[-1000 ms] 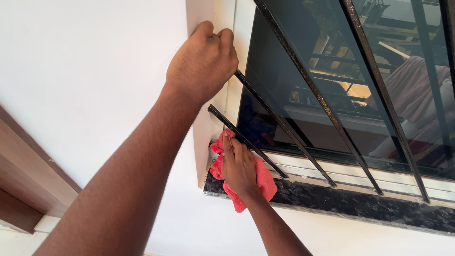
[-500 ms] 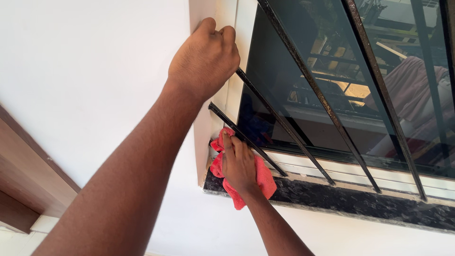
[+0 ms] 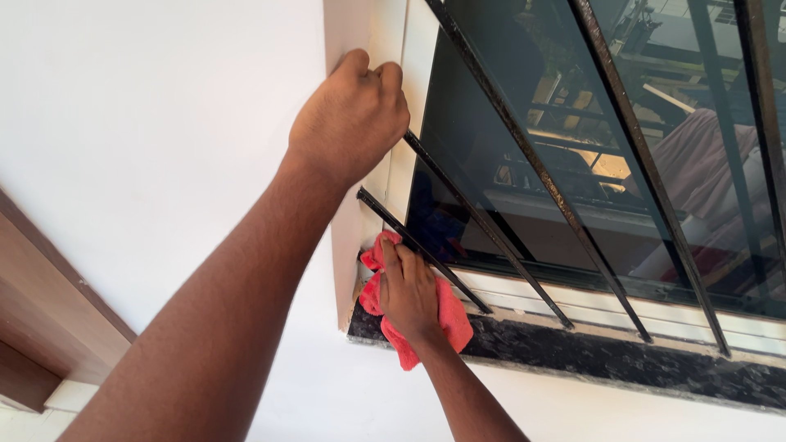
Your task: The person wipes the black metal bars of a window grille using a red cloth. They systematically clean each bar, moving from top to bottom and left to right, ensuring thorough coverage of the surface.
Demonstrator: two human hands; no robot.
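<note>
My left hand [image 3: 350,115] is raised high, forearm running up from the lower left, fingers curled and clenched over the edge of the white window frame [image 3: 393,176] where it meets the white wall [image 3: 155,123]. My right hand [image 3: 407,290] reaches in from below, wrist bent up, palm and straight fingers pressed flat on a red cloth [image 3: 453,321], pinning it down rather than gripping it in a fist. The cloth is bunched and creased, a bright coral red, lying in the bottom left corner of the window, on the dark speckled stone sill [image 3: 606,360] and against the foot of the frame; 1 flap hangs over the sill's front edge, and a fold shows above my fingertips. Black metal bars [image 3: 524,155], rough and flecked, slant across the dark glass [image 3: 491,98], which mirrors buildings and a pale shape. The lowest bar passes just above my right knuckles, leaving a narrow gap between bars and sill. The sill runs away to the right beneath the bars. At the far left, a brown wooden trim [image 3: 41,278] crosses the wall, well apart from both hands.
</note>
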